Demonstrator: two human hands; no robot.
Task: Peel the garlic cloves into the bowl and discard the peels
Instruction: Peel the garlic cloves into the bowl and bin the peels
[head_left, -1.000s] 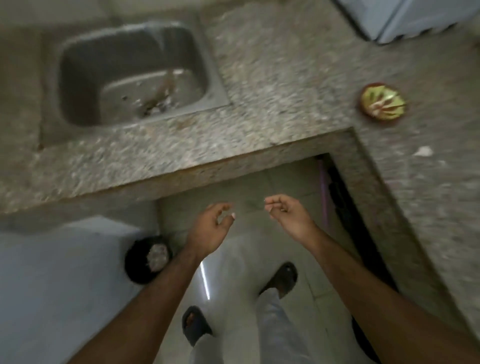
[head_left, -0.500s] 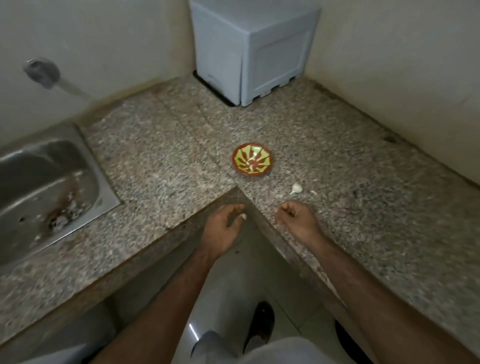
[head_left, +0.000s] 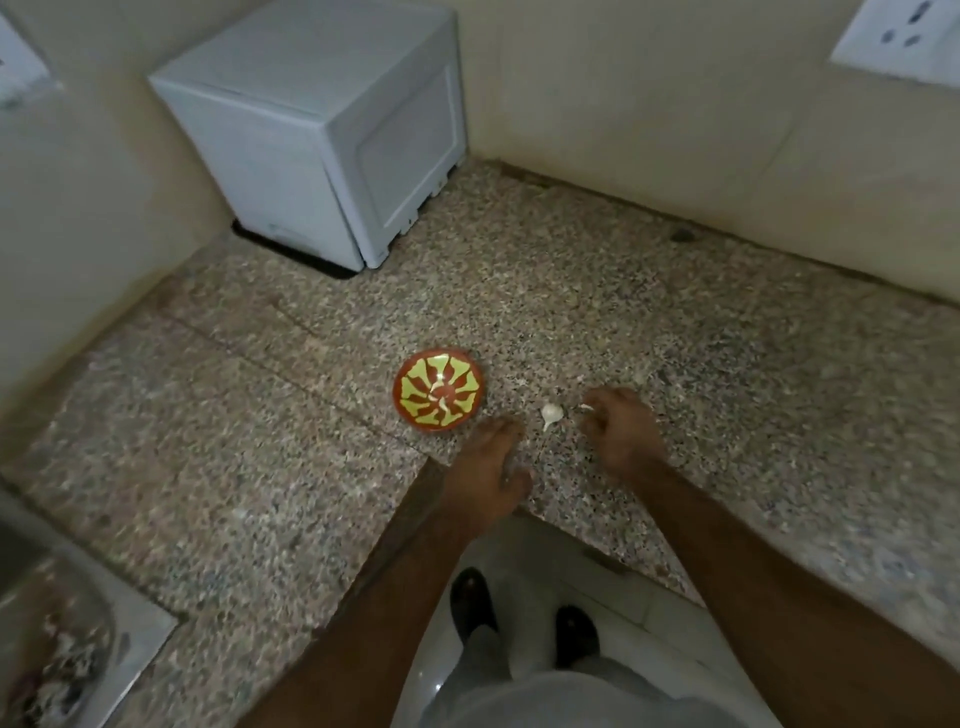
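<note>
A small red bowl (head_left: 439, 395) with a yellow-green pattern stands on the speckled granite counter (head_left: 571, 291). A white garlic clove (head_left: 550, 414) lies on the counter just right of the bowl, between my hands. My left hand (head_left: 488, 467) reaches over the counter's inner corner with its fingers straight; the fingertips lie close to the bowl's near rim. My right hand (head_left: 621, 431) hovers just right of the clove with loosely curled fingers that hold nothing I can make out. A tiny white scrap (head_left: 587, 408) shows at its fingertips.
A white box-shaped appliance (head_left: 322, 135) fills the back corner against the wall. The steel sink (head_left: 47, 649) is at the lower left. A wall socket (head_left: 904, 36) sits at the upper right. Below the counter edge are the floor and my feet.
The view swung from the sink and the floor bin up to the counter corner. Both hands moved forward over the counter, to either side of the garlic clove.
</note>
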